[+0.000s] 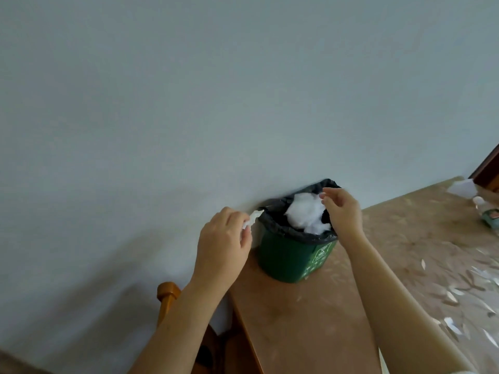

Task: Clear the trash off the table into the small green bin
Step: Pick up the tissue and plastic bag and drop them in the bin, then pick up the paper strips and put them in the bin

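Note:
A small green bin point(289, 261) with a black liner stands on the table's far left corner against the wall. Crumpled white tissue point(306, 213) fills its top. My left hand point(224, 238) holds a small white scrap of paper point(252, 218) just left of the bin's rim. Over the bin's right rim hovers my right hand point(341, 209), fingers loosely bent and apart, thumb and forefinger just above the tissue, holding nothing that I can see.
The table point(391, 238) has a tan patterned cover. At its far right lie a folded white paper point(463, 187) and a small bottle point(487, 211). A wooden chair back point(168, 295) stands left of the table. The pale wall runs behind the bin.

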A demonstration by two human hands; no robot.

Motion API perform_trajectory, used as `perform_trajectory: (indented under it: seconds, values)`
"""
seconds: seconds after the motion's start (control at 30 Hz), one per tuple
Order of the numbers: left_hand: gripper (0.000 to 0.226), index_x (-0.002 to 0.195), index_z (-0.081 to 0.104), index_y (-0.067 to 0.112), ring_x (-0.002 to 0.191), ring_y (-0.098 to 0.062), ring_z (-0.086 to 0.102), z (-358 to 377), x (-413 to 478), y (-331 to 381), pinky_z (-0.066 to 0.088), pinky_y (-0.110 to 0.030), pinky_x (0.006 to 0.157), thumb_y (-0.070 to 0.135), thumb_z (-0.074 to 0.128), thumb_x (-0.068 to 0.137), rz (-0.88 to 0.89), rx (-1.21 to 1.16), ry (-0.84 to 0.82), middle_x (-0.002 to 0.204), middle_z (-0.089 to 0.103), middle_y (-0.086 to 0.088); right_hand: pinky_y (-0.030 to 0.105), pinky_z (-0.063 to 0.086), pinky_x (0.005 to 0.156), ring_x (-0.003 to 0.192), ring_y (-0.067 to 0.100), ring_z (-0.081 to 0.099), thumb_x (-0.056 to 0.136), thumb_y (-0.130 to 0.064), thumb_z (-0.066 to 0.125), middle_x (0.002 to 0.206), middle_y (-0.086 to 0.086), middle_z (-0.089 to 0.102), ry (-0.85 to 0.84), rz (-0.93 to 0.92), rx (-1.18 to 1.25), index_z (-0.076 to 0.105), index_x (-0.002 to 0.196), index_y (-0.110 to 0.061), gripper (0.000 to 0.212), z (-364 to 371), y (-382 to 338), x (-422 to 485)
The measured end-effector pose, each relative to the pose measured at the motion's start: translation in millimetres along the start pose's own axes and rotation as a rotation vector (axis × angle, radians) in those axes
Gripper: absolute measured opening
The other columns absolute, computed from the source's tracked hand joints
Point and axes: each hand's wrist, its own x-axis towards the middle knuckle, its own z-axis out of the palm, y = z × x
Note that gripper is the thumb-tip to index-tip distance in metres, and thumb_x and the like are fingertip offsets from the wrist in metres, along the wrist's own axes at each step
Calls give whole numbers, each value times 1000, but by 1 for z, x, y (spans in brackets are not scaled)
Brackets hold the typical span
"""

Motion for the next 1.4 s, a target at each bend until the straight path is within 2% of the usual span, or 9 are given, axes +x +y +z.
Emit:
perform_trajectory:
  seconds: [0.1,0.2,0.47,0.57,0.73,0.83,0.93,1.07,1.4]
  values:
    - [10,83,62,0,63,-27,57,13,6,0,49,-34,53,-2,67,75,15,-5,-29,75,61,-15,17,44,65,76,-2,58,87,-11,54,89,-11,67,-36,-62,-46,61,99,-27,21,-12,13,-15]
    - [10,83,62,0,67,-31,57,32,17,4,48,-38,56,-4,66,74,16,-45,-53,78,61,-16,11,42,66,81,-7,58,86,-12,56,87,-12,67,-53,-64,-102,62,96,-29,21,-26,23,-34]
    - [9,90,63,3,78,-26,56,118,60,21,45,-35,69,4,57,83,-36,-258,-148,91,60,-14,33,46,78,87,19,59,81,-8,61,90,5,67,26,-71,-319,65,91,-11,12,-58,39,-84]
    - [12,94,62,3,79,-23,54,150,74,24,39,-25,67,8,54,87,-58,-263,-206,96,59,-14,28,41,79,93,17,57,83,-13,59,92,2,66,15,-39,-372,64,92,-13,10,-65,49,-97]
    - [21,102,62,1,91,-30,57,178,78,21,46,-37,77,15,57,87,-20,-178,-285,104,61,-17,14,28,70,91,17,57,82,-12,60,90,2,65,37,0,-383,65,91,-14,10,-71,67,-111]
    - [29,110,60,1,100,-31,55,176,70,23,46,-42,83,20,58,88,17,-107,-289,110,61,-18,18,33,77,93,19,57,82,-13,60,92,3,64,29,21,-399,64,94,-12,13,-76,75,-118]
    - [28,108,60,-1,98,-33,56,158,50,30,45,-42,81,17,59,87,66,-65,-248,106,62,-20,32,44,80,95,21,56,83,-14,59,96,3,64,25,34,-418,63,97,-13,15,-81,76,-129]
    - [21,99,63,-4,86,-34,59,126,-7,46,51,-43,74,7,65,81,134,-84,-224,95,64,-20,22,34,73,93,25,55,81,-12,61,95,5,65,28,13,-484,64,98,-11,17,-91,81,-155]
    - [23,95,67,6,83,-23,63,87,-160,99,49,-30,70,10,72,73,81,-99,-427,92,68,-9,37,44,73,94,35,57,75,-5,67,94,12,67,-62,111,-596,65,97,-6,22,-149,111,-263]
